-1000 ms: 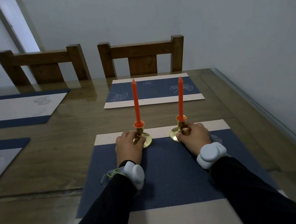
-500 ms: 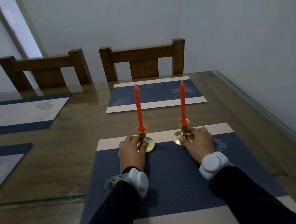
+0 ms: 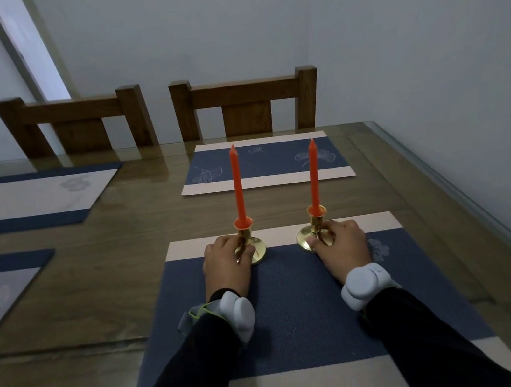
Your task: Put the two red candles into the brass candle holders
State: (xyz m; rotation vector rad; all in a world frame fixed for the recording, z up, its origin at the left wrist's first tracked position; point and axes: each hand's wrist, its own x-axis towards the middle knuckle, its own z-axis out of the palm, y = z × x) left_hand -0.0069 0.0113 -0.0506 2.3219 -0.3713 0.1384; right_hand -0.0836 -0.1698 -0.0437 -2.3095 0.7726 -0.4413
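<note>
Between the earlier pictures and this one the whole scene sits lower in the view, as if the head has tipped up, while both hands keep their grip and neither candle has shifted in its holder. Taking the near placemat (image 3: 296, 314) as the landmark, the left brass holder (image 3: 251, 250) and the right brass holder (image 3: 313, 237) stand on the mat's far end, where the pale band meets the blue field, set apart from each other. The left red candle (image 3: 238, 189) stands upright in the left holder's cup, and the right red candle (image 3: 313, 179) stands upright in the right one.

The left hand (image 3: 225, 265) rests on the mat and is closed around the left holder's stem, thumb on the base. The right hand (image 3: 342, 244) likewise lies on the mat, its fingers wrapped about the right holder's stem and its thumb touching the base rim. The hands are apart, one to each holder. Each wrist wears a white device over a dark sleeve.

Beyond the mat's far edge lies bare wooden table (image 3: 122, 248), then a second blue placemat (image 3: 263, 167), and two wooden chairs (image 3: 247, 107) stand at the table's far side.
</note>
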